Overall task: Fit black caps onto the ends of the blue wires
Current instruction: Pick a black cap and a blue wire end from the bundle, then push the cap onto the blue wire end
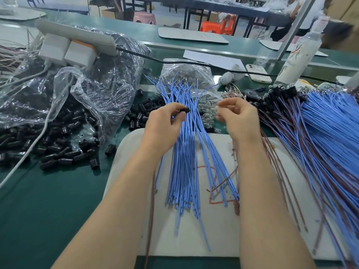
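Head view: our left hand [165, 121] pinches a black cap [186, 110] above the blue wires [184, 162] fanned on the white board [219, 230]; our right hand [240, 118] is curled and blurred, so we cannot tell what it holds. We judge the thin, springy wires could buckle or miss the cap's small mouth. Glossy, stubby spare caps [58, 146] spill from a crinkled plastic bag [93, 88].

Smooth blue plastic-sheathed wires [186, 152], glossy black plastic caps [58, 152] beside a crinkled, shiny clear plastic bag [93, 90], matt dark green worktop [48, 200], dull white board [174, 239] marked in red ink, smooth white plastic power strip [77, 33].
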A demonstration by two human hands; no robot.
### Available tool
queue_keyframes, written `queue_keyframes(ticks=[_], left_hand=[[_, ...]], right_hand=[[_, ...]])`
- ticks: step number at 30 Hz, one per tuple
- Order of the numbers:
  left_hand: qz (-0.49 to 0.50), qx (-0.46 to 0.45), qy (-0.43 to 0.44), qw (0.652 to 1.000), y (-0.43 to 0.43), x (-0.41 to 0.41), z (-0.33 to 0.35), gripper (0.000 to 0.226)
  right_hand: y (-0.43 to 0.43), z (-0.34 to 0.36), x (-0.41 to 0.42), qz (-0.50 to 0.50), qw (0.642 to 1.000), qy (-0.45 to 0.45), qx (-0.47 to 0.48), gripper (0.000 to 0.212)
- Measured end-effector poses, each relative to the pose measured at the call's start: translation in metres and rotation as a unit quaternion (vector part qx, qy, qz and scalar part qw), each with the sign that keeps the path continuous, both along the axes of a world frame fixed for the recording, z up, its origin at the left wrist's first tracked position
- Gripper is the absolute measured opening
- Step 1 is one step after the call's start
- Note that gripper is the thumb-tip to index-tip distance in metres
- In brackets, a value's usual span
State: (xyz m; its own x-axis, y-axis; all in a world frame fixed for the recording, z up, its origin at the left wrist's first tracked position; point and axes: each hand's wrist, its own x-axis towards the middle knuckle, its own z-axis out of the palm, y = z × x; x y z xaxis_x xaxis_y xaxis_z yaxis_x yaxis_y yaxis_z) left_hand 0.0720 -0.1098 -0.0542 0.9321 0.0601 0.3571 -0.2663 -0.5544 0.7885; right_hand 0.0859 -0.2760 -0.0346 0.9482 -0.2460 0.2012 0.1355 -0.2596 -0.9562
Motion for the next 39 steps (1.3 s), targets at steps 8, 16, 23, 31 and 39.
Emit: queue_keyframes(ticks=[8,16,23,31,39], left_hand=[[0.028,-0.016,0.007,0.999,-0.002,-0.001,-0.001,0.017],[0.038,-0.019,-0.001,0.999,-0.001,0.000,-0.002,0.016],[0.040,-0.010,-0.004,0.999,-0.001,0.000,-0.002,0.018],[0.033,-0.017,-0.007,0.999,-0.003,-0.001,-0.002,0.015],[0.030,-0.016,-0.011,0.999,-0.003,-0.001,-0.002,0.016]], right_hand=[[-0.005,-0.017,0.008,-0.071,0.982,0.047,-0.167,0.033],[-0.014,-0.014,0.006,-0.166,0.964,0.026,-0.206,0.041],[-0.011,-0.020,0.011,-0.106,0.919,0.138,-0.352,0.035],[-0.004,-0.019,0.009,-0.049,0.945,0.061,-0.318,0.030],[-0.008,-0.011,0.004,-0.135,0.965,0.076,-0.213,0.032]])
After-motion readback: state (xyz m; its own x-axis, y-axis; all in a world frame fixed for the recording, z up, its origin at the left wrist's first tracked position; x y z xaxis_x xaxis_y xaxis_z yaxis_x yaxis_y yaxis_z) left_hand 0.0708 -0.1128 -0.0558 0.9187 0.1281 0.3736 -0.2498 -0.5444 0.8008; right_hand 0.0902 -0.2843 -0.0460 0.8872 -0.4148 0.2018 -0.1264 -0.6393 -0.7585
